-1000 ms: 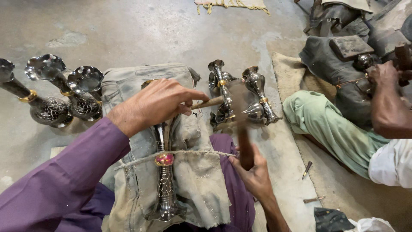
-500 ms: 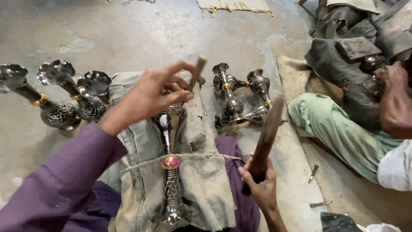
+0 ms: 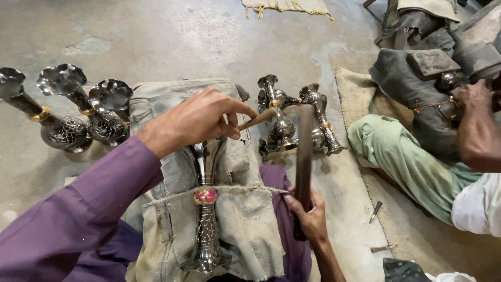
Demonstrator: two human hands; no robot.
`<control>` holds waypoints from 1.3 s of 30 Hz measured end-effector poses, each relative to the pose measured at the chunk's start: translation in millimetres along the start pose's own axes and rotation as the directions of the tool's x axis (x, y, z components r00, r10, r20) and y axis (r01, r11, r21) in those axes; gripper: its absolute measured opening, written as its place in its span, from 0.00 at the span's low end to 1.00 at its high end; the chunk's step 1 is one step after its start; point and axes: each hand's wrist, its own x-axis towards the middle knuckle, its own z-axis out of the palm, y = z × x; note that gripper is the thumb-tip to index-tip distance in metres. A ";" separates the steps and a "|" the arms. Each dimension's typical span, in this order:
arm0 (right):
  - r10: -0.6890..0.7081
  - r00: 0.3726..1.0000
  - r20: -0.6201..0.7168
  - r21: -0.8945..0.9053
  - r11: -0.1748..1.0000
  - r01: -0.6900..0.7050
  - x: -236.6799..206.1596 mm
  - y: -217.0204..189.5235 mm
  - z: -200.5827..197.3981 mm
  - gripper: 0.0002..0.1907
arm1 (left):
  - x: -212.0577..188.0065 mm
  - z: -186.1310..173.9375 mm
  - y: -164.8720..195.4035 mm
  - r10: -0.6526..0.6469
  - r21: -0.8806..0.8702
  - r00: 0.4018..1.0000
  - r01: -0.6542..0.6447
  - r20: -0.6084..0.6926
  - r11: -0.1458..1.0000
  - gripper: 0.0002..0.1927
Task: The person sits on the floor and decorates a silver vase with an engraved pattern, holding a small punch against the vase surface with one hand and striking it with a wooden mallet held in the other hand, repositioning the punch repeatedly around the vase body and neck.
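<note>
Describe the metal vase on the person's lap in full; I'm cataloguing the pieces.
The metal vase is silvery and polished, lying lengthwise on grey cloth over the lap, base toward the wearer. Its lower body bears scale-like engraving; a brass-and-pink collar rings the neck. A cord crosses it there. The left hand hides its mouth, holding a thin tool.

Three metal vases left, co-worker right

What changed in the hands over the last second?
The right hand swung its dark bar up, leaning right, then back upright. The left hand lifted its wooden-handled tool, then lowered it again. The vase stayed tied on the cloth.
</note>
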 end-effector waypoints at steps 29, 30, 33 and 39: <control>-0.015 0.998 -0.056 -0.052 0.999 0.012 9.8 -25.6 26.3 0.12 | 4.1 9.3 18.8 0.073 0.358 0.995 -0.094 0.072 0.929 0.26; -0.014 0.998 -0.059 -0.141 0.990 0.006 9.5 -24.7 27.0 0.12 | 3.3 8.4 19.0 0.088 0.354 0.995 -0.102 0.055 0.930 0.26; -0.046 0.994 -0.100 0.095 0.994 0.055 7.6 -21.9 30.1 0.13 | 0.2 4.9 20.2 0.111 0.356 0.991 -0.129 0.071 0.925 0.25; -0.114 0.983 -0.144 -0.102 0.990 0.100 2.4 -21.5 28.4 0.14 | -2.6 0.0 21.6 0.145 0.334 0.985 -0.167 0.092 0.928 0.26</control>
